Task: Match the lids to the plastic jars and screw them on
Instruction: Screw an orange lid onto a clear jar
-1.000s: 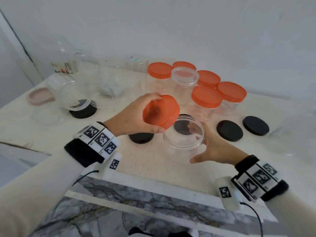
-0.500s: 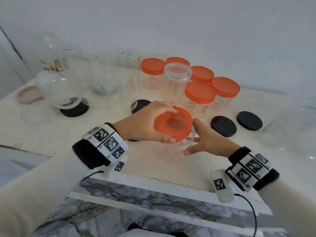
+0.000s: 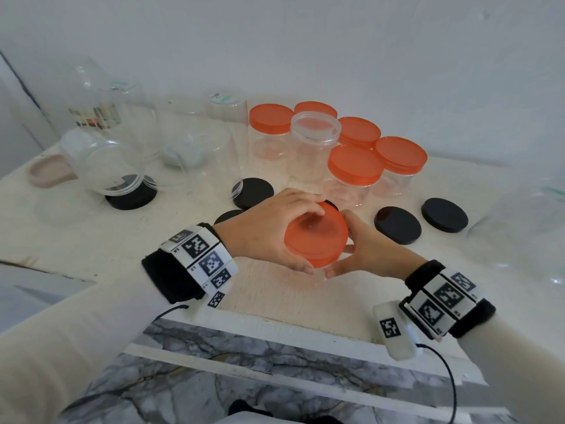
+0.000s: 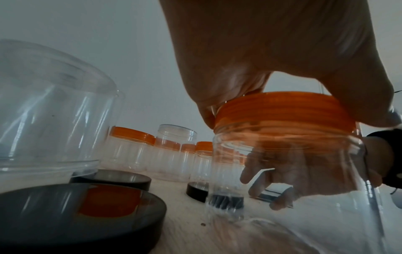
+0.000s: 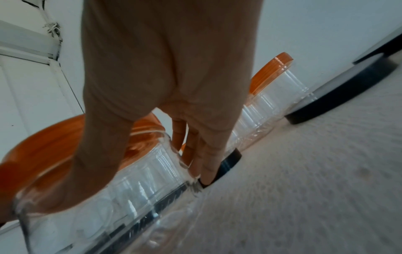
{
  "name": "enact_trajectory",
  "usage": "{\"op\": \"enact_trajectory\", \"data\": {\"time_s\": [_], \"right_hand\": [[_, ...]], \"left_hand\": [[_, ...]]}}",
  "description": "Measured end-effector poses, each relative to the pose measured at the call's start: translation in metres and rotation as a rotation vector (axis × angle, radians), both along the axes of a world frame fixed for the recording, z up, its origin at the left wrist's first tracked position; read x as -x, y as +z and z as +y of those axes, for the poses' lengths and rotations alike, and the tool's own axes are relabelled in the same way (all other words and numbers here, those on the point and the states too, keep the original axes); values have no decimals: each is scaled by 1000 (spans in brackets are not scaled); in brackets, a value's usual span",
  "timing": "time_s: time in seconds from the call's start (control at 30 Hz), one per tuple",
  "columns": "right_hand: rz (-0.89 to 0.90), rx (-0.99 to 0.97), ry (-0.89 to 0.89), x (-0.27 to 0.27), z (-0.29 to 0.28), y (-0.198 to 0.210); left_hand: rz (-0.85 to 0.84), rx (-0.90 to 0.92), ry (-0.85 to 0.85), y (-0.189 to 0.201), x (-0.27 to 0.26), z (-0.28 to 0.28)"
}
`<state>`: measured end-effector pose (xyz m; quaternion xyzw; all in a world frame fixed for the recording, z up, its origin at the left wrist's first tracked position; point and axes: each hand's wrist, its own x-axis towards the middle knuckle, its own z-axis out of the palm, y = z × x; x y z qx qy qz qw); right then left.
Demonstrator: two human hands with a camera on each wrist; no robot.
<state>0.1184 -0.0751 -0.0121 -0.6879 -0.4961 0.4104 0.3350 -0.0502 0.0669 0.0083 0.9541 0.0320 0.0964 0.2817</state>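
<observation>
An orange lid sits on top of a clear plastic jar standing on the table near its front edge. My left hand grips the lid's rim from above, fingers and thumb curled round it. My right hand holds the jar's body from the right, fingers wrapped round its wall. In the head view the lid and hands hide most of the jar.
Several orange-lidded jars and one clear jar with a clear top stand behind. Black lids lie around. Larger clear jars lie at the left, one on a black lid. A pink lid is far left.
My left hand brought the orange lid down from a tilted hold above the open jar onto its mouth. My right hand stayed on the jar.
</observation>
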Motion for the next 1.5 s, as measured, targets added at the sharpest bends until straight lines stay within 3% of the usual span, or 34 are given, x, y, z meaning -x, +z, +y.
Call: {"op": "enact_trajectory", "data": {"time_s": [0.17, 0.3, 0.4, 0.53, 0.63, 0.83, 1.13, 1.5], "right_hand": [[-120, 84, 122, -5, -2, 11], [-299, 3, 111, -4, -1, 44], [-509, -30, 181, 14, 7, 70], [-862, 76, 366, 40, 21, 78], [-998, 106, 393, 47, 27, 78], [-995, 104, 417, 47, 32, 80], [-789, 160, 606, 41, 41, 85], [-738, 141, 603, 35, 42, 81]], "left_hand": [[46, 89, -8, -4, 3, 2], [69, 339, 55, -13, 10, 7], [128, 535, 57, -25, 11, 14], [211, 732, 3, -30, 4, 19], [256, 770, -17, -23, 2, 16], [294, 809, -52, -23, 0, 16], [310, 694, 17, -31, -1, 26], [316, 677, 23, -30, -1, 26]]}}
